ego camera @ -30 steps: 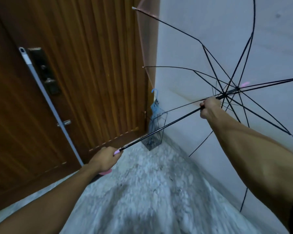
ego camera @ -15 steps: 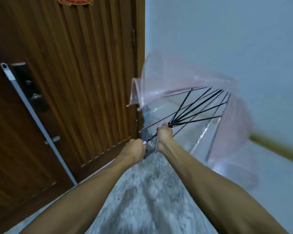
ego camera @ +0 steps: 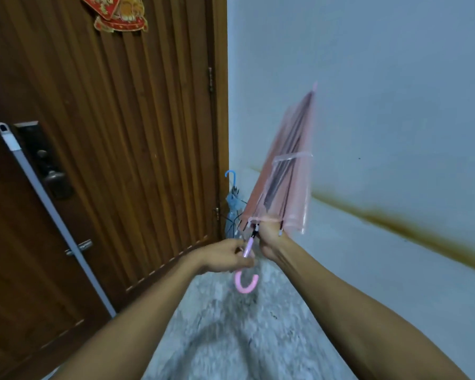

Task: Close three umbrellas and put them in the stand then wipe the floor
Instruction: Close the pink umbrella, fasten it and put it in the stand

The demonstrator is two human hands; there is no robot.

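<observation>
A clear pink umbrella (ego camera: 284, 171) is folded shut, its tip pointing up and right toward the wall. My left hand (ego camera: 225, 255) grips its pink shaft just above the hooked handle (ego camera: 246, 283). My right hand (ego camera: 270, 238) is closed around the lower edge of the gathered canopy and rib ends. Behind them, in the corner between door and wall, a blue umbrella (ego camera: 232, 198) with a hooked handle stands in a clear stand (ego camera: 229, 229), mostly hidden by my hands.
A brown wooden door (ego camera: 121, 146) fills the left, with a lock and lever. A grey-handled mop pole (ego camera: 52, 212) leans across it. A white wall with a brown stain (ego camera: 395, 223) is on the right. Speckled grey floor (ego camera: 231, 338) lies below.
The umbrella went from fully open to folded shut. My right hand slid down the shaft to the canopy's lower edge, close to my left hand, and the umbrella tipped upright.
</observation>
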